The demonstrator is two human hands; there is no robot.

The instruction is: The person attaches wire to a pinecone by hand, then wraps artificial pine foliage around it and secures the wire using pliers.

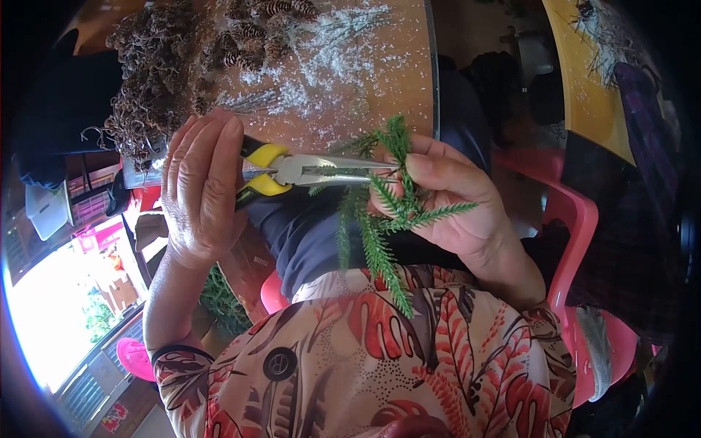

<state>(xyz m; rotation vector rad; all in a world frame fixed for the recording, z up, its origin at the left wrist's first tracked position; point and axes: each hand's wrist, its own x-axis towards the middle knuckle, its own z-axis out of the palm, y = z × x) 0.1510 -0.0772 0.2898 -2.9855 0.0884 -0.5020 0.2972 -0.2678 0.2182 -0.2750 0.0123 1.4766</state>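
Observation:
My left hand (202,186) is closed around the handles of long-nose pliers (296,169), which have black and yellow grips. The long jaws point right and their tips meet the middle of a green artificial pine sprig (378,248). Between thumb and fingers, my right hand (456,193) pinches that sprig where its branches join. Several needled branches fan out from there, some hanging down over my lap and shirt. Whether the jaws bite on the stem's wire is hidden by needles and the thumb.
On the wooden table (398,87) ahead lie a heap of brown wired pine cones (150,66), loose cones and white flakes. A pink chair (577,219) stands at the right, near a yellow table (591,95). More green branches (223,303) lie low on the left.

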